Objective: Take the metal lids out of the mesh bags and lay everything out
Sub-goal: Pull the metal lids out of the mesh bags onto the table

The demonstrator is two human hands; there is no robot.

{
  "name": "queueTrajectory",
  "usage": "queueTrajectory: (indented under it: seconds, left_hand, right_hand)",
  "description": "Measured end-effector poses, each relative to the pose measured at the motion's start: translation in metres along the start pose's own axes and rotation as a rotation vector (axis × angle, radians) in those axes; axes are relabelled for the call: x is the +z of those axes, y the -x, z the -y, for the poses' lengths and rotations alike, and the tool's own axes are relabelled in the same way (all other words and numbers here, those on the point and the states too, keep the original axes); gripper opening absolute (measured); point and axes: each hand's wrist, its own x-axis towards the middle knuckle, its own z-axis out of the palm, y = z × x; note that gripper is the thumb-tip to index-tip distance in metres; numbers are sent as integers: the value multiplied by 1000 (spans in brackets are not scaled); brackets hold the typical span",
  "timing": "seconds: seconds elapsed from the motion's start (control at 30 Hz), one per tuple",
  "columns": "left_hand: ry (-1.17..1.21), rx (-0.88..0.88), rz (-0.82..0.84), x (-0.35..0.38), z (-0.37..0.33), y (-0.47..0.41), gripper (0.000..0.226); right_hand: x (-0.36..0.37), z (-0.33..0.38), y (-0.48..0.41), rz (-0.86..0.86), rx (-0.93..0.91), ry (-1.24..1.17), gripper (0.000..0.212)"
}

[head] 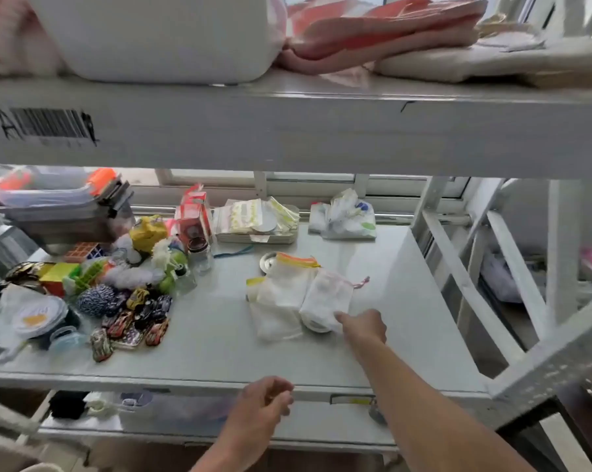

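Observation:
Several white mesh bags (pixel 289 294) lie in a pile on the middle shelf (pixel 219 349). The rightmost bag (pixel 327 299) has a pink drawstring, and a round metal lid shows through its lower end (pixel 316 326). Another metal lid (pixel 269 262) peeks out behind the pile, bare on the shelf. My right hand (pixel 364 325) reaches to the lower right corner of the pink-string bag and touches it with the fingertips. My left hand (pixel 265 403) hovers at the shelf's front edge, fingers loosely curled, holding nothing.
Toy cars, puzzle cubes, yarn and jars crowd the shelf's left side (pixel 117 294). A tray of packets (pixel 257 221) and a plastic bag (pixel 344 216) sit at the back. An upper shelf (pixel 287 131) hangs overhead. Rack posts (pixel 560 250) stand at right.

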Motion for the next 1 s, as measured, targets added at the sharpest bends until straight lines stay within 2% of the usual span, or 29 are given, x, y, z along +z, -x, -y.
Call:
queueTrajectory:
  seconds: [0.13, 0.2, 0.23, 0.33, 0.43, 0.53, 0.6, 0.7, 0.77, 0.8, 0.9, 0.97, 1.0]
  left_hand:
    - [40, -15, -1, -7, -9, -14, 10]
    - [130, -59, -5, -11, -10, -18, 14]
    - [204, -90, -15, -14, -11, -20, 16]
    - [296, -165, -29, -25, -14, -28, 17]
    - [289, -228, -13, -30, -15, -38, 16]
    - [357, -271, -23, -35, -15, -46, 16]
    - [490, -314, -11, -39, -19, -49, 18]
    - [802, -418, 94, -42, -31, -46, 35]
    - [972, -418, 184, -44, -39, -43, 51]
    - [1049, -403, 214, -45, -40, -40, 55]
    - [1148, -391, 241, -48, -38, -32, 51]
    - [1089, -396, 148, -53, -32, -29, 41]
    - [1056, -392, 74, -57, -27, -29, 39]
  right_hand:
    - [16, 12, -8, 23, 50, -62, 33]
    - [19, 15, -6, 9, -7, -80, 16]
    - [18, 16, -3, -17, -78, -79, 15]
    - [16, 16, 1, -80, -220, -22, 29]
    - [12, 11, 3, -59, -207, 21, 24]
    - [-1, 16, 11, -26, -252, -122, 28]
    - [-10, 22, 29, 83, -319, -279, 27]
    - [-9, 25, 60, 365, -346, -505, 4]
    - [-1, 22, 79, 532, -387, -556, 17]
    - [3, 20, 88, 583, -419, -542, 21]
    - [12, 14, 107, 729, -462, -404, 12]
    - [14, 14, 103, 814, -467, -283, 8]
    - [18, 15, 95, 794, -468, -236, 2]
